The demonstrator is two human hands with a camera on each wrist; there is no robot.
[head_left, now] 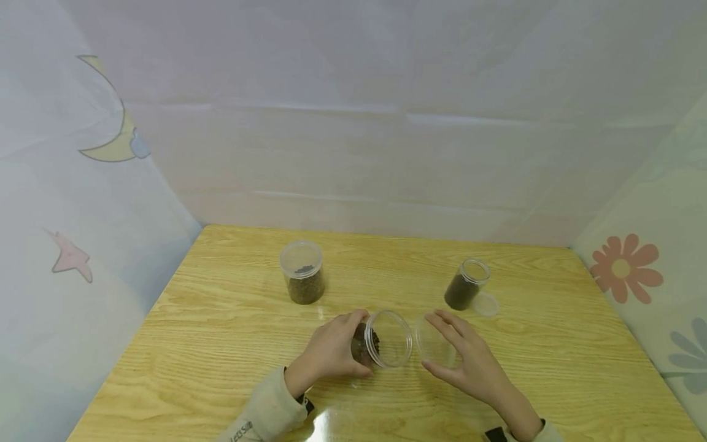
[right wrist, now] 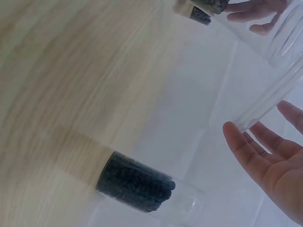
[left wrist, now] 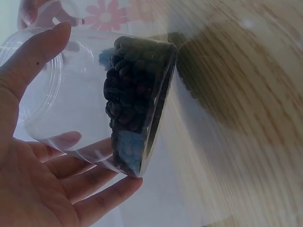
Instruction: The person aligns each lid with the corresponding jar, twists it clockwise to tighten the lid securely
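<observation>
My left hand (head_left: 331, 351) grips a clear jar (head_left: 388, 339) around its side, mouth tilted toward the right; in the left wrist view dark beans (left wrist: 130, 94) lie at the bottom of the jar (left wrist: 80, 94). My right hand (head_left: 475, 362) holds a clear round lid (head_left: 433, 341) by its edge, just right of the jar's uncovered mouth and apart from it. The right wrist view shows the lid (right wrist: 272, 97) edge-on, between the thumb and fingers of my right hand (right wrist: 274, 161).
A lidded jar (head_left: 305, 287) with dark contents stands at the back left of the wooden table (head_left: 221, 331). At the back right is a narrower open jar (head_left: 461, 291) of dark pieces, with a clear lid (head_left: 486, 304) lying beside it. Printed cloth surrounds the table.
</observation>
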